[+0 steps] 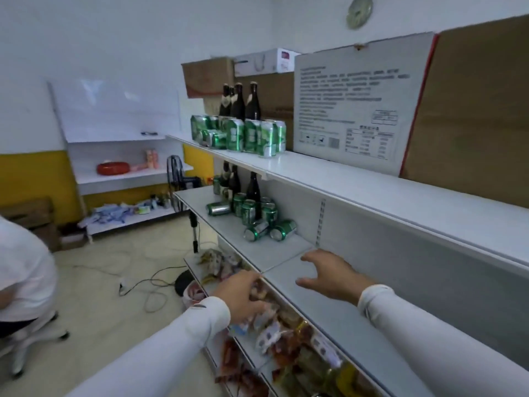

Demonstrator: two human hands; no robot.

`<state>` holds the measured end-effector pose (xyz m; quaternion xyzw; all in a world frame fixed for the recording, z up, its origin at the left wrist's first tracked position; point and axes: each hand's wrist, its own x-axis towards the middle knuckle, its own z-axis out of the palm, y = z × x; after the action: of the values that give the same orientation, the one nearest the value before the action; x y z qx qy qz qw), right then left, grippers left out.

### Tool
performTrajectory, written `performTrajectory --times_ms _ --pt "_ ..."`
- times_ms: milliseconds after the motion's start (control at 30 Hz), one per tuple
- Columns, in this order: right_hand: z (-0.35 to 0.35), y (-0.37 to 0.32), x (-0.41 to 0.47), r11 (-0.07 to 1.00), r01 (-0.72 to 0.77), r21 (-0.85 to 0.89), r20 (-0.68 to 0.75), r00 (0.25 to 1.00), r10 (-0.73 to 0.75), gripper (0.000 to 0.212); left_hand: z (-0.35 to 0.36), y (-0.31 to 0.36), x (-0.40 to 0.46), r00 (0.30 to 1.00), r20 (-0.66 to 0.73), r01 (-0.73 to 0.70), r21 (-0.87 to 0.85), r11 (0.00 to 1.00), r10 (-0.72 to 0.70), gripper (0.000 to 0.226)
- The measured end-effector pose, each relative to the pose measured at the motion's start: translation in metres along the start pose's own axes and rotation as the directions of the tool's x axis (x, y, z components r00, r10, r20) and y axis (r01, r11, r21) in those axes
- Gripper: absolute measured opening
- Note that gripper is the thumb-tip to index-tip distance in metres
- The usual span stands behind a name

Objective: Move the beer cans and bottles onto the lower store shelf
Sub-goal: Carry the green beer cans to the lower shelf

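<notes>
Top shelf (pixel 357 179): a cluster of green cans (pixel 252 137) is seen at its far end, most upright, a few tipped on their sides; dark bottles (pixel 242 101) are stood just behind them.
Lower shelf (pixel 257 247): more green cans (pixel 252 216) are gathered at its far part, several upright, three laid on their sides; dark bottles (pixel 252 190) are stood behind these.
Left hand (pixel 243 296): held at the front edge of the lower shelf, above the snack packets (pixel 274 333) on the shelf beneath; fingers are loosely curled, and whether anything is gripped cannot be told.
Right hand (pixel 329 275): held over the near, bare part of the lower shelf, well apart from the cans; fingers are spread and slightly bent, nothing is held.
Sleeves: both arms are covered in white.
Board (pixel 355 107): a printed white board is leaned on the top shelf, beside brown cardboard (pixel 472 110).
Background: a fan (pixel 176 181) is stood on the floor beyond the shelves.
</notes>
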<state>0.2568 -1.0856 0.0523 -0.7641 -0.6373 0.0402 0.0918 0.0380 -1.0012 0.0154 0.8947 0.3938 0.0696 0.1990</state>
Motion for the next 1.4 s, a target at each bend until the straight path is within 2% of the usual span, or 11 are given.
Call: performTrajectory --times_ms 100,200,400,667,800,933,1167,1267,1400 --pt "0.012 -0.058 0.058 0.999 0.052 -0.011 -0.021 0.998 -0.052 0.069 -0.040 -0.072 0.005 0.997 -0.025 0.074 -0.001 0.997 -0.074 0.073" --pt "0.024 -0.103 0.106 0.996 0.086 -0.015 0.011 0.996 -0.086 0.069 -0.074 -0.130 0.015 0.991 -0.044 0.128 0.002 0.992 -0.128 0.051" --pt "0.040 -0.150 0.203 0.992 0.128 -0.015 0.038 0.991 -0.127 0.068 -0.106 -0.220 0.061 0.980 -0.123 0.152 -0.019 0.988 -0.153 0.071" --pt "0.082 -0.177 0.365 0.984 0.169 0.054 0.027 0.985 -0.171 0.069 -0.126 -0.318 0.176 0.975 -0.116 0.188 -0.017 0.982 -0.189 0.072" --pt "0.088 -0.175 0.447 0.982 0.135 0.134 0.029 0.990 -0.140 0.065 -0.149 -0.355 0.252 0.982 -0.063 0.182 0.028 0.983 -0.180 0.073" --pt "0.087 -0.165 0.504 0.971 0.066 0.228 0.024 0.997 -0.074 0.060 -0.169 -0.383 0.325 0.988 -0.054 0.146 0.057 0.988 -0.143 0.071" --pt "0.103 -0.134 0.552 0.963 -0.124 0.238 0.002 0.992 0.127 0.050 -0.157 -0.417 0.432 0.998 0.068 -0.004 0.084 0.996 -0.002 0.070" --pt "0.109 -0.125 0.558 0.948 -0.223 0.227 -0.022 0.972 0.234 0.052 -0.154 -0.433 0.474 0.988 0.124 -0.099 0.071 0.993 0.089 0.072" --pt "0.113 -0.123 0.554 0.909 -0.366 0.197 -0.057 0.922 0.383 0.042 -0.156 -0.452 0.521 0.958 0.201 -0.223 0.070 0.972 0.206 0.072"
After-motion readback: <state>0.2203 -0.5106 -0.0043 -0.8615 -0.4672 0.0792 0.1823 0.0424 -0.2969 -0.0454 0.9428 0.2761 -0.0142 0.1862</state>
